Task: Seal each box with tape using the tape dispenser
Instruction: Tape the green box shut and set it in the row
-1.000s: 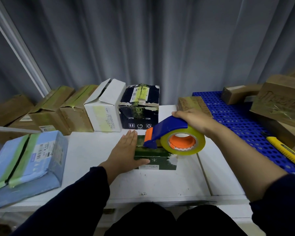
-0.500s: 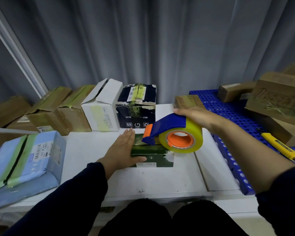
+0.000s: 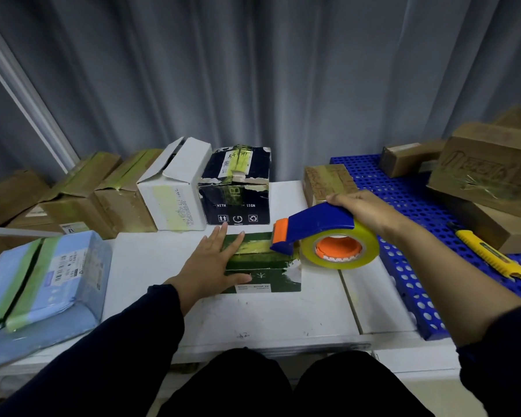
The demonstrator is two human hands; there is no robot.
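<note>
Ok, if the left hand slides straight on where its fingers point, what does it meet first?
Likely the dark box behind the green box: the left hand lies flat with fingertips aimed at its lower front face, seemingly close, though the gap is hard to judge.

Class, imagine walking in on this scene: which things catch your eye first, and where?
The blue-and-orange tape dispenser, gripped by the right hand, sits at the right end of the green box at the centre of the table. The left hand lies flat on the box's left end. A yellow knife lies on the blue mat at right.
</note>
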